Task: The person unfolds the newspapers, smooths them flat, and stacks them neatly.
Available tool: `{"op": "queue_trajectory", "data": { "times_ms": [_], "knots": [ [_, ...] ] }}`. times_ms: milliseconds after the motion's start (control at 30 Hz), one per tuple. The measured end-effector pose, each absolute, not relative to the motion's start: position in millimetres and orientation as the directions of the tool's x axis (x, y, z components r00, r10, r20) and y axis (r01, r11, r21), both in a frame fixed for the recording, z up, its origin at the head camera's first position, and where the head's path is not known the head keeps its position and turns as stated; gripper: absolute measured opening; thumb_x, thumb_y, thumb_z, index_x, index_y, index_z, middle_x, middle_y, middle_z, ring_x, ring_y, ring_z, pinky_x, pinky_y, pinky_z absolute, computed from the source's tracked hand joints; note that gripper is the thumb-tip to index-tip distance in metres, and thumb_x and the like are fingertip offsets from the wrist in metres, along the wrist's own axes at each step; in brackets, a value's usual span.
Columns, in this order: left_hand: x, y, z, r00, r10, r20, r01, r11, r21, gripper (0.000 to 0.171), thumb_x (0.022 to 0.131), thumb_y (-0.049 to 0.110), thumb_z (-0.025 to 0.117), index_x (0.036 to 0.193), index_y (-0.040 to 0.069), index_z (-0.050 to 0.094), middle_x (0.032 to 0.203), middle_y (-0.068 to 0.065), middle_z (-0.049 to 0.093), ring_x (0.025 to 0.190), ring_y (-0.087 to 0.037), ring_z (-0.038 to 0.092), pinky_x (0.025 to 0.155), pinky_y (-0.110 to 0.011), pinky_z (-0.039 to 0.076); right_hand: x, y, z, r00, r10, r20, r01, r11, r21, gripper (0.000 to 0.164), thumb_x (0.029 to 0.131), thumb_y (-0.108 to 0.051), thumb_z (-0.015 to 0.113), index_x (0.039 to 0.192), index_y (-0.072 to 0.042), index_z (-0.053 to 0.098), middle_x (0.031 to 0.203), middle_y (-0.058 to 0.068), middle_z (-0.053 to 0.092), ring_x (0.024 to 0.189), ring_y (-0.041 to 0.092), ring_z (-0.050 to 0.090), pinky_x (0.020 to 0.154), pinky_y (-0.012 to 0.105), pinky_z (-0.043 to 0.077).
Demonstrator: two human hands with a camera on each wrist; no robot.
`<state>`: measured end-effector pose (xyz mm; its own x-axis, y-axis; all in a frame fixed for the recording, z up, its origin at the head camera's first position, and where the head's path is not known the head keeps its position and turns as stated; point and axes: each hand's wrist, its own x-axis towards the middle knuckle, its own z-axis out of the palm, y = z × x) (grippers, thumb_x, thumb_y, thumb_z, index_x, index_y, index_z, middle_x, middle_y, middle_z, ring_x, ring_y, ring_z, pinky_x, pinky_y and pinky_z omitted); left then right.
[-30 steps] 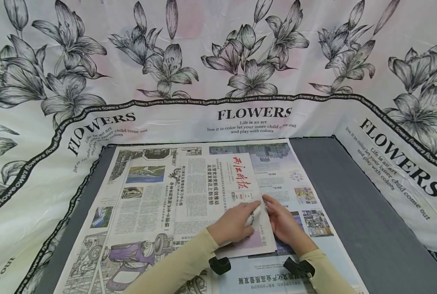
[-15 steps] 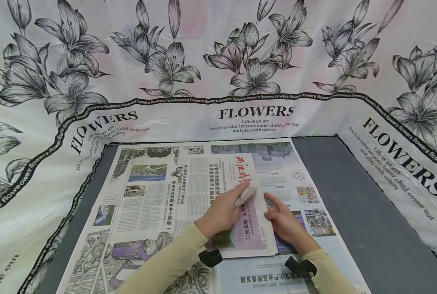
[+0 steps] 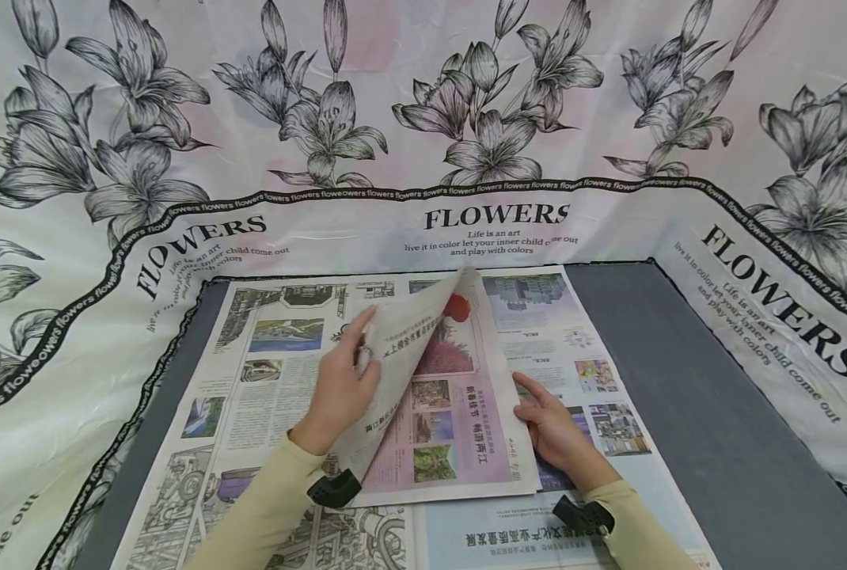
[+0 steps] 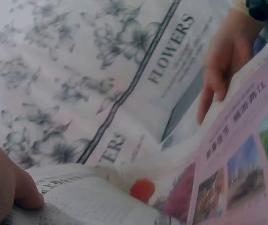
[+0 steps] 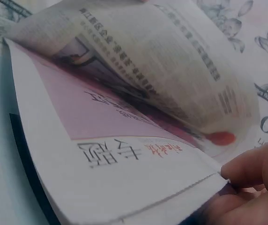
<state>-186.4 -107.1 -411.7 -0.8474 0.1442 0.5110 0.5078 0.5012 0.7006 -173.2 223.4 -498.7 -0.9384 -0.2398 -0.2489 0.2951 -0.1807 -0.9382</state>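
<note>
In the head view, my left hand (image 3: 341, 388) grips the loose side of a lifted newspaper page (image 3: 402, 348), which curls up and leans to the left. Under it shows an inner page (image 3: 495, 443) with purple panels, small photos and a red circle. My right hand (image 3: 555, 427) holds the right edge of the same newspaper. In the right wrist view, the fingers of the right hand (image 5: 251, 183) sit at that edge, some lower than the sheet. The left wrist view shows the left thumb (image 4: 28, 190) on the lifted page; the other left fingers are mostly hidden there.
Larger newspaper sheets (image 3: 267, 419) lie spread beneath, over a dark grey tabletop (image 3: 715, 412). A white curtain (image 3: 352, 229) with flower prints and lettering rises behind and on both sides. Each wrist carries a black band camera (image 3: 334, 488).
My left hand has moved left from the newspaper's right side, carrying the top page up and over. The purple inner page has come into view. My right hand stays by the right edge.
</note>
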Motion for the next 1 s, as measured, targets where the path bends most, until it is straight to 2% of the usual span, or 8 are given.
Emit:
{"op": "queue_trajectory", "data": {
  "times_ms": [167,267,433,567,667,800,867,1000],
  "knots": [
    [-177.3,-152.3,-413.5,-0.877,-0.029,0.480,0.415,0.457,0.787,0.080,0.086,-0.013,0.057,0.159,0.012,0.035,0.098,-0.022,0.069,0.051,0.000,0.037,0.044,-0.020,0.034,-173.1,227.7,-491.7,-0.937,-0.237,-0.257,0.298,-0.158,-0.941,0.072,0.106,0.000,0.040,0.165,-0.007,0.000,0.104,-0.015,0.071,0.095,0.001,0.070,0.079,0.023,0.059],
    [-171.3,-172.2,-418.1,-0.887,-0.091,0.454,0.377,0.425,0.823,0.083,0.087,-0.015,0.054,0.161,0.013,0.032,0.102,-0.026,0.069,0.053,0.002,0.041,0.045,-0.017,0.037,-173.3,234.0,-488.0,-0.931,-0.261,-0.254,0.303,-0.168,-0.938,0.072,0.108,-0.004,0.039,0.165,-0.010,-0.004,0.109,-0.016,0.069,0.097,0.001,0.070,0.080,0.023,0.058],
    [-165.6,-192.5,-429.5,-0.906,-0.165,0.391,0.306,0.384,0.871,0.083,0.088,-0.014,0.053,0.161,0.018,0.030,0.118,-0.028,0.069,0.070,0.006,0.061,0.054,-0.015,0.050,-173.6,242.9,-487.4,-0.920,-0.311,-0.237,0.315,-0.232,-0.920,0.072,0.110,-0.009,0.039,0.164,-0.010,-0.009,0.118,-0.013,0.064,0.103,0.002,0.069,0.083,0.022,0.058],
    [-164.4,-205.5,-437.2,-0.914,-0.224,0.339,0.246,0.361,0.900,0.085,0.088,-0.013,0.053,0.162,0.021,0.029,0.116,-0.027,0.069,0.069,0.005,0.063,0.055,-0.015,0.050,-172.2,245.0,-489.6,-0.907,-0.367,-0.204,0.320,-0.289,-0.902,0.072,0.111,-0.011,0.040,0.164,-0.009,-0.008,0.121,-0.010,0.064,0.106,0.004,0.068,0.085,0.023,0.058],
    [-163.4,-214.3,-441.5,-0.910,-0.262,0.320,0.216,0.358,0.908,0.086,0.087,-0.014,0.053,0.162,0.022,0.029,0.111,-0.027,0.070,0.064,0.004,0.061,0.054,-0.016,0.049,-170.6,245.5,-491.1,-0.895,-0.416,-0.160,0.327,-0.369,-0.870,0.057,0.111,-0.008,0.036,0.163,-0.017,0.015,0.123,-0.007,0.066,0.109,0.007,0.069,0.086,0.024,0.059],
    [-161.0,-225.5,-447.1,-0.907,-0.317,0.275,0.163,0.338,0.927,0.088,0.086,-0.014,0.054,0.162,0.023,0.028,0.108,-0.026,0.070,0.060,0.000,0.061,0.053,-0.018,0.050,-169.7,245.9,-490.6,-0.866,-0.490,-0.099,0.363,-0.482,-0.798,0.045,0.111,-0.003,0.028,0.145,-0.025,0.045,0.127,-0.002,0.068,0.113,0.011,0.070,0.090,0.026,0.059],
    [-158.8,-231.4,-451.0,-0.908,-0.348,0.232,0.119,0.317,0.941,0.089,0.087,-0.013,0.054,0.162,0.024,0.026,0.112,-0.025,0.069,0.064,0.002,0.062,0.055,-0.017,0.051,-169.2,246.3,-488.6,-0.860,-0.503,-0.088,0.372,-0.499,-0.783,0.045,0.111,-0.001,0.026,0.148,-0.022,0.041,0.126,-0.001,0.069,0.111,0.012,0.070,0.088,0.026,0.059],
    [-152.1,-243.4,-460.6,-0.916,-0.383,0.121,0.025,0.245,0.969,0.091,0.090,-0.012,0.056,0.164,0.026,0.019,0.126,-0.027,0.063,0.073,0.007,0.062,0.062,-0.014,0.052,-167.0,252.0,-482.5,-0.885,-0.449,-0.123,0.332,-0.424,-0.843,0.062,0.110,-0.002,0.030,0.164,-0.007,-0.001,0.121,-0.007,0.070,0.104,0.006,0.071,0.083,0.023,0.059]
  ]
}}
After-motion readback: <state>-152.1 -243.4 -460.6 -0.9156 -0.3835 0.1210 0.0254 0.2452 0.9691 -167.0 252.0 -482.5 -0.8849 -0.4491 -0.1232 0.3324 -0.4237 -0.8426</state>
